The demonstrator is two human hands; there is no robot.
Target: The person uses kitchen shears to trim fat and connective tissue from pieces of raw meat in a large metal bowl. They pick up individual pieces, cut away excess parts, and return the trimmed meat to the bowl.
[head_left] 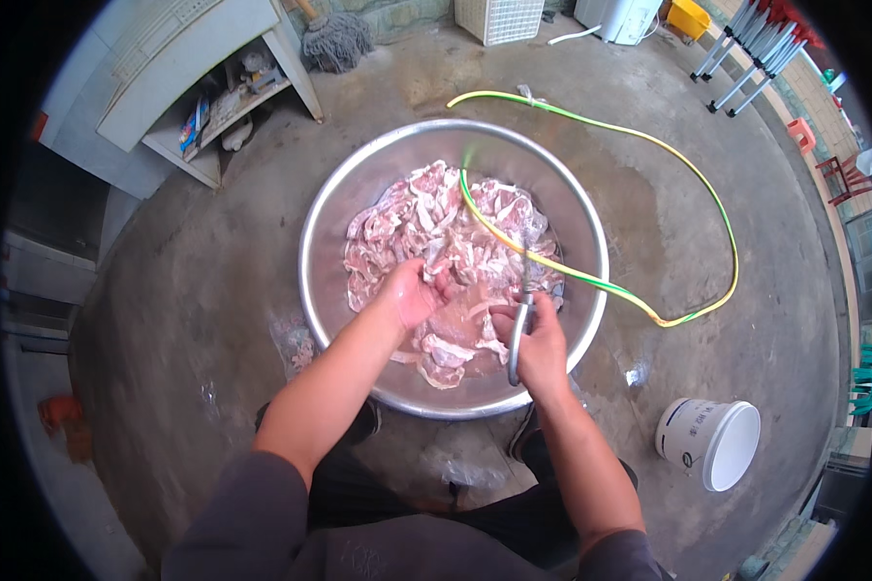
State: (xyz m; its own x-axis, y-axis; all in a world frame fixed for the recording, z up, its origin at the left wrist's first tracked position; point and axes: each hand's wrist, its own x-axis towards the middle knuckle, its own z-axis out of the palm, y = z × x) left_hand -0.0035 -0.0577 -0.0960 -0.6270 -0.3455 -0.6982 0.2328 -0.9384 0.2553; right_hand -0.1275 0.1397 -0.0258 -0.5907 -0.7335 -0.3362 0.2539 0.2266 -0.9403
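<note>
A wide metal basin (327, 208) stands on the floor in front of me, holding many pieces of pale pink raw meat (412, 213) with whitish skin or fat, in cloudy water. My left hand (419, 293) is over the middle of the basin, fingers curled around a piece of raw meat (435, 261). To its right, my right hand (541, 347) grips scissors (519, 341) by their grey handles, the blades pointing away from me over the meat. A yellow-green hose (552, 265) crosses the basin's right rim, its end above the meat.
The hose loops over the concrete floor on the right. A white bucket (700, 438) lies tipped at the lower right. Far left are a shelf cabinet (199, 87) and a grey mop (336, 43). A white basket (500, 19) stands at the back. Plastic bags (289, 339) lie by the basin.
</note>
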